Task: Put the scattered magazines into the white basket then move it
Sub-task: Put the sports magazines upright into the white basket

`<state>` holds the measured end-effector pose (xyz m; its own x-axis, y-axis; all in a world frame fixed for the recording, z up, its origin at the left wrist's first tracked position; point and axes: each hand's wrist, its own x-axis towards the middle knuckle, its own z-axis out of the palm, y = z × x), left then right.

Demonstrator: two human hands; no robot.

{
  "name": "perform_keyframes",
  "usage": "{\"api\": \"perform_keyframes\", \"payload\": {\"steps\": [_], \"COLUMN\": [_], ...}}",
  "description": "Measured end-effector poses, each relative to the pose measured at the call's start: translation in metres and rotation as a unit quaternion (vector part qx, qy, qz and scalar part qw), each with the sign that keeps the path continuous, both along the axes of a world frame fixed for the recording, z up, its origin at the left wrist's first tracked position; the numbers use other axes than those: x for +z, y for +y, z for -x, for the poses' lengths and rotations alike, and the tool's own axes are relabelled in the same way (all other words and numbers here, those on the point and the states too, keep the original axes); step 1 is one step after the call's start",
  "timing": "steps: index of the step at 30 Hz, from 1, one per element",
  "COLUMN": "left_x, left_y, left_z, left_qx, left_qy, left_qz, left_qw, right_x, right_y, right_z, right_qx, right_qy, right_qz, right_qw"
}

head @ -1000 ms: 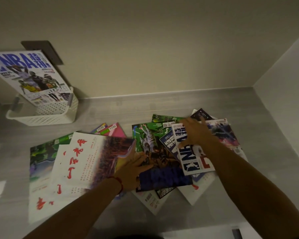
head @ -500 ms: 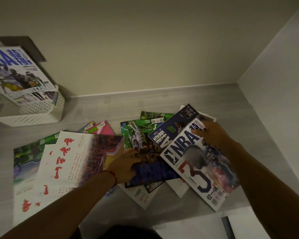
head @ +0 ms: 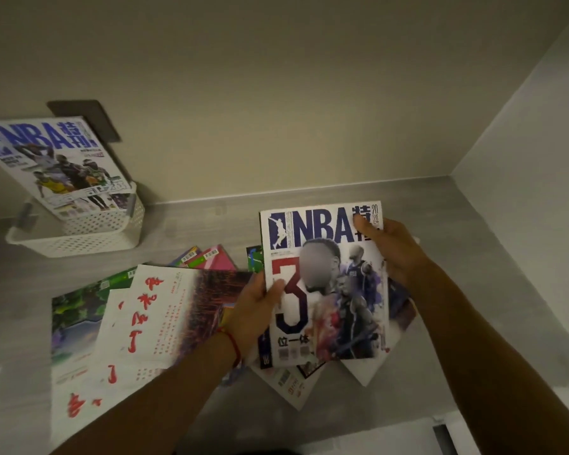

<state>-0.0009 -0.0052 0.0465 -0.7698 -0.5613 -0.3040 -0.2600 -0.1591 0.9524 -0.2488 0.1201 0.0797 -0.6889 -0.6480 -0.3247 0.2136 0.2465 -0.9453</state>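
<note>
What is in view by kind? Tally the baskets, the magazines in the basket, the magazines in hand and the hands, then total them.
white basket: 1
magazine in the basket: 1
held magazine: 1
hands, left hand and right hand, both gripping it: 2
Total: 5
The scattered magazines overlap too much to count.

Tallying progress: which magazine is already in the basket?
The NBA magazine standing tilted in the white basket at far left. The other NBA issue is held in both hands; the rest lie on the floor.
</note>
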Motion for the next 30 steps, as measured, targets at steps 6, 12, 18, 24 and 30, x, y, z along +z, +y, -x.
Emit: {"api": "perform_keyframes", "payload": {"steps": [6,12,18,24,30], "left_x": [0.021,0.032,0.066,0.103,0.095], "left_y": [-0.098,-0.2,-0.291,-0.392,-0.452], "left_z": [-0.066,-0.155,-0.222,-0.256,-0.246], "left_qx": [0.089,0.124,0.159,0.19,0.225], "left_qy": [0.042,0.03,-0.007,-0.045,0.0], "left_qz": [0.107,0.132,0.242,0.36,0.257], "left_qw": [0.989,0.983,0.957,0.912,0.94], "right_x": [-0.011,-0.017,0.022,0.065,0.067], "right_y": [-0.061,-0.145,-0.252,-0.358,-0.433], "right_z": [-0.068,-0.174,-0.228,-0.256,-0.257], "right_qx": [0.121,0.175,0.177,0.143,0.103], "right_qy": [-0.108,0.039,0.247,0.39,0.374], "right_qz": [0.01,-0.017,-0.068,-0.016,-0.043], "right_qw": [0.987,0.984,0.95,0.91,0.921]}}
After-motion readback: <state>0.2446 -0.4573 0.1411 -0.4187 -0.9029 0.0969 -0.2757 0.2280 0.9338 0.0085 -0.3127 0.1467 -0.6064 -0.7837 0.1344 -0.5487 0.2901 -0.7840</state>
